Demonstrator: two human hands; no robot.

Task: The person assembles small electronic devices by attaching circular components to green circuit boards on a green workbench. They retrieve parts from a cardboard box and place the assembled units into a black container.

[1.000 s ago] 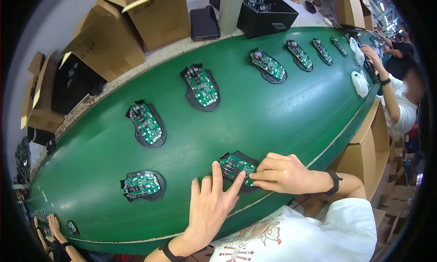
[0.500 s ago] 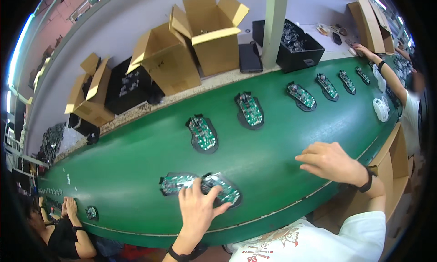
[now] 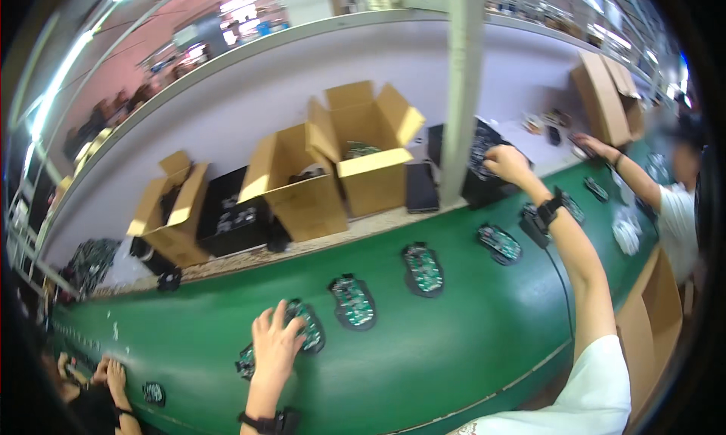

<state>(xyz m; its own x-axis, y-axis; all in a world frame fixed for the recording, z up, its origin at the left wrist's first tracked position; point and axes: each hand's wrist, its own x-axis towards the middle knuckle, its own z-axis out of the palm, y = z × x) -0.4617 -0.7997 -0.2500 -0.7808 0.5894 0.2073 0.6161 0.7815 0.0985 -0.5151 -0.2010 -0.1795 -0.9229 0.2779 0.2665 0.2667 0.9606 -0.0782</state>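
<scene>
My left hand [image 3: 274,340] is over the near left of the green belt, its fingers spread. Thumb and fingertips are at the edge of a mouse-shaped black base with a green circuit board [image 3: 308,328]; whether they touch it is unclear. A second such mouse base [image 3: 246,362] is partly hidden behind that hand. My right hand [image 3: 508,165] reaches far out over a black bin [image 3: 484,189] of small dark parts. Its fingers are bent together, and whatever they hold is too small to make out. Further mouse bases [image 3: 353,302] lie along the belt.
Behind the belt [image 3: 423,344], open cardboard boxes [image 3: 306,197] and another black bin [image 3: 227,208] line a ledge. A pale post [image 3: 460,95] rises beside the right bin. A co-worker's arm [image 3: 639,178] is at the right; another's hands [image 3: 113,373] are at the far left.
My right hand has gone from above the near belt up and forward to the black bin. My left hand has moved left, its fingers still spread by the bases. The view has tilted upward.
</scene>
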